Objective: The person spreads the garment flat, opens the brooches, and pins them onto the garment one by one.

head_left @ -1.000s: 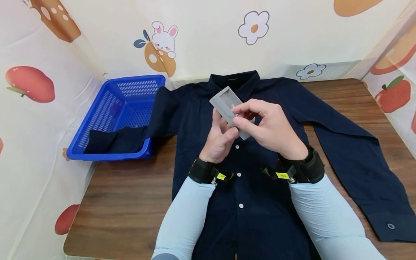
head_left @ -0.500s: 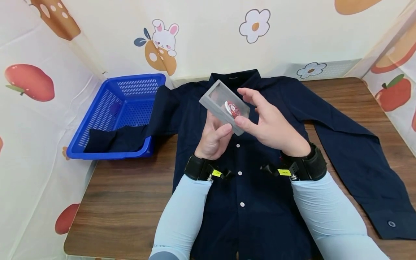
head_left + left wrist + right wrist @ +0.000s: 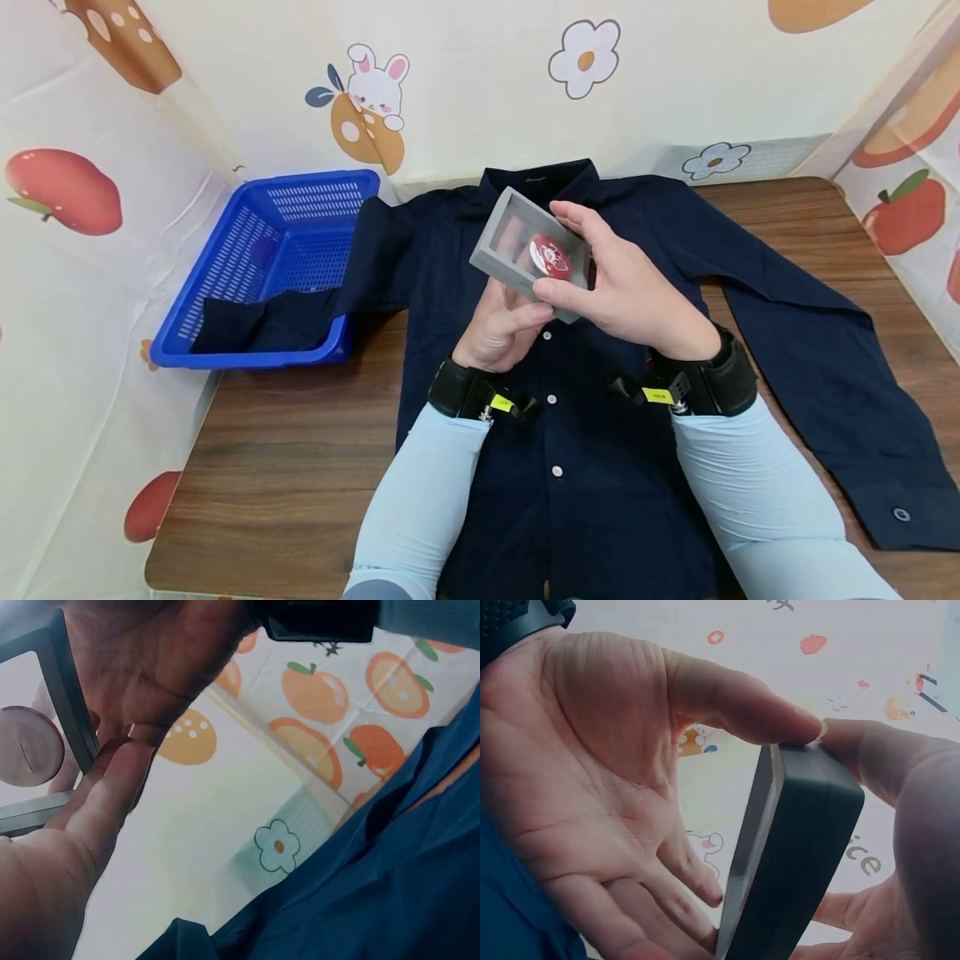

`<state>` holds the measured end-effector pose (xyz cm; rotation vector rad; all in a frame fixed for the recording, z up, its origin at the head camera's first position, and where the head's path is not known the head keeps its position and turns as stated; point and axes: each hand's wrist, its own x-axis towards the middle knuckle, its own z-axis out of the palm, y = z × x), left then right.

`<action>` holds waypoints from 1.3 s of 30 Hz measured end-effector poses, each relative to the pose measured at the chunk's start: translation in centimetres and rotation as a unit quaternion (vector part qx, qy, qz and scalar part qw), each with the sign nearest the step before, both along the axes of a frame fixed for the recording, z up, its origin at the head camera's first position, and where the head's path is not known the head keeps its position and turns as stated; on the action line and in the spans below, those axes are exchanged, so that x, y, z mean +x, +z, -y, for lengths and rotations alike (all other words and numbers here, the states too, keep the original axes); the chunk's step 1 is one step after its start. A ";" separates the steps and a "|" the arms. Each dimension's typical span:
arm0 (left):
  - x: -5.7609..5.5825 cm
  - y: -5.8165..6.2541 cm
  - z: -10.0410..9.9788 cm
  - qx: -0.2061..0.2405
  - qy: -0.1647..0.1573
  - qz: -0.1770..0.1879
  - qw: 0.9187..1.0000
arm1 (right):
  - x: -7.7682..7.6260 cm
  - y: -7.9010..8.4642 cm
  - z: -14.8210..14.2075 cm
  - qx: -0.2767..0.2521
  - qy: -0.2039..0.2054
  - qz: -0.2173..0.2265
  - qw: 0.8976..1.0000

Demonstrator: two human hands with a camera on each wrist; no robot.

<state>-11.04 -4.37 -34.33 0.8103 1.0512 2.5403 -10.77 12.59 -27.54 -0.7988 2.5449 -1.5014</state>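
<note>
One grey-framed box with a clear window is held up, tilted, over the far middle of the shirt, and one round red-and-white badge sits inside it, towards the right end. Two hands share the box. The left hand has its grip closed on the near side, thumb in front and fingers behind, some of them showing through the window. The right hand has a wider grip, spread across the box: its thumb presses the near edge beside the badge, while its fingers reach to the opposite, far-right edge.

Beneath lies one navy shirt, collar far, with three white buttons in sight down its front. Its right sleeve slants to the near right, with one button on the cuff; its left sleeve runs into one blue basket at far left. Shirt and basket rest on one brown wood-grain worktop. Two black wrist straps sit above two light-blue sleeves. A printed backdrop stands along the far side, showing one rabbit and two flowers.
</note>
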 end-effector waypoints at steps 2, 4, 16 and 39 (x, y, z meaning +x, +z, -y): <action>0.0 0.0 -0.1 -0.005 0.004 -0.003 1.000 | 0.1 0.1 -0.1 0.013 -0.010 -0.012 1.000; 0.0 -0.1 -0.2 -0.010 0.005 -0.003 1.000 | 0.2 0.1 -0.1 0.023 -0.020 -0.026 0.999; 0.2 -0.2 -0.2 -0.027 0.000 0.010 1.000 | 0.5 0.1 0.3 0.022 -0.063 -0.131 0.989; 0.4 -0.1 -0.2 -0.027 -0.031 0.005 0.999 | 0.9 0.6 0.1 0.019 -0.099 -0.155 0.983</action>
